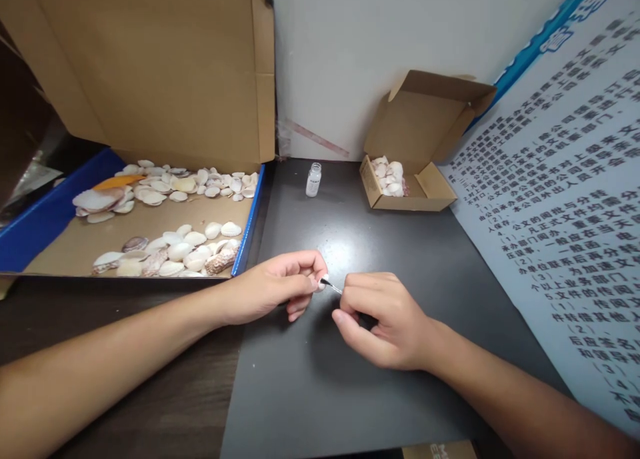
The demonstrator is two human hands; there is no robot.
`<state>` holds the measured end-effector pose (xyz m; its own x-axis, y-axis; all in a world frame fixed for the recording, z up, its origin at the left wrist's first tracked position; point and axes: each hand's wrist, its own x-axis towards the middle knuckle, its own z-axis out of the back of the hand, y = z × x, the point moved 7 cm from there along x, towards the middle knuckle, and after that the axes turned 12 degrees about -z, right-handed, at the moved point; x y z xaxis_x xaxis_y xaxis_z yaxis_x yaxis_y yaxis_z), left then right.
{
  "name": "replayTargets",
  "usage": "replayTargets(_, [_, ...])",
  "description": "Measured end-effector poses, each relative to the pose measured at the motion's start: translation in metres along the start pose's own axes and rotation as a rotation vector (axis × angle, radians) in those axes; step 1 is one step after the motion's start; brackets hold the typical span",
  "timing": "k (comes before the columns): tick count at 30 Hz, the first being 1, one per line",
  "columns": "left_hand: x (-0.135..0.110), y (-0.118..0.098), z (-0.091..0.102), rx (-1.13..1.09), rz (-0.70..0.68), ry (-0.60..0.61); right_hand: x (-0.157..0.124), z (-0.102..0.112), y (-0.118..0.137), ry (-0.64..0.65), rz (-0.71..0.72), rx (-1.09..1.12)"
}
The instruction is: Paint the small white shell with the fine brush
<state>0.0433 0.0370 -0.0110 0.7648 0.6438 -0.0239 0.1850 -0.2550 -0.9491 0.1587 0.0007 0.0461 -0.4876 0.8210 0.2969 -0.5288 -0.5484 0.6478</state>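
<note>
Pinched between the thumb and fingers of my left hand (pixel 290 282) is a small white shell (pixel 322 284), mostly covered by the fingertips. My right hand (pixel 383 319) is closed around a small brush (pixel 334 286) with a thin pale stem and dark bristles. Those bristles meet the shell, and the brush's handle is largely hidden in my fist. Beyond both hands, a small glass bottle (pixel 313 180) with a white label stands upright without a cap on the dark tabletop (pixel 295 386).
To the left, a blue-sided cardboard box (pixel 255 214) holds many white and brownish shells (pixel 180 251) and an orange piece (pixel 119 182). A smaller open carton (pixel 407 202) at back right contains white shells (pixel 389 176). A printed sheet (pixel 560 199) slopes along the right.
</note>
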Motion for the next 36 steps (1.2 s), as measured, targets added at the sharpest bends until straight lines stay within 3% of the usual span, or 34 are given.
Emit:
replayTargets(6, [0.0007, -0.0007, 0.0004, 0.051, 0.013, -0.011, -0.0006, 0.0047, 0.0009, -0.061, -0.009, -0.004])
replayTargets(11, [0.0008, -0.0021, 0.0001, 0.074, 0.01, -0.018, -0.0003, 0.0009, -0.0005, -0.009, -0.025, -0.022])
replayTargets(13, [0.0007, -0.0023, -0.0001, 0.074, 0.009, -0.014, 0.0009, 0.0041, -0.003, -0.044, -0.063, -0.037])
replayTargets(16, [0.0002, -0.0017, 0.0002, 0.069, 0.013, -0.013, 0.001, 0.0086, 0.0013, -0.1, -0.012, -0.023])
replayTargets(19, [-0.0001, -0.0013, 0.0004, 0.073, 0.018, -0.014, 0.0002, 0.0043, 0.006, -0.052, 0.05, -0.002])
replayTargets(21, [0.0002, -0.0015, 0.0, 0.081, 0.016, -0.01, 0.0007, 0.0015, 0.0036, -0.018, 0.02, -0.016])
replayTargets(26, [0.0007, -0.0022, -0.0005, 0.086, 0.013, -0.001, 0.0014, 0.0088, -0.0003, -0.096, -0.027, -0.037])
replayTargets(29, [0.0, -0.0023, 0.0001, 0.083, 0.018, -0.007, 0.0004, 0.0058, 0.0036, -0.057, 0.03, -0.02])
replayTargets(32, [-0.0004, -0.0035, -0.0001, 0.103, 0.017, -0.006, 0.001, 0.0014, -0.0003, -0.013, -0.027, -0.062])
replayTargets(36, [0.0, -0.0042, -0.0004, 0.113, 0.018, -0.009, 0.0009, 0.0059, 0.0001, -0.079, -0.037, -0.072])
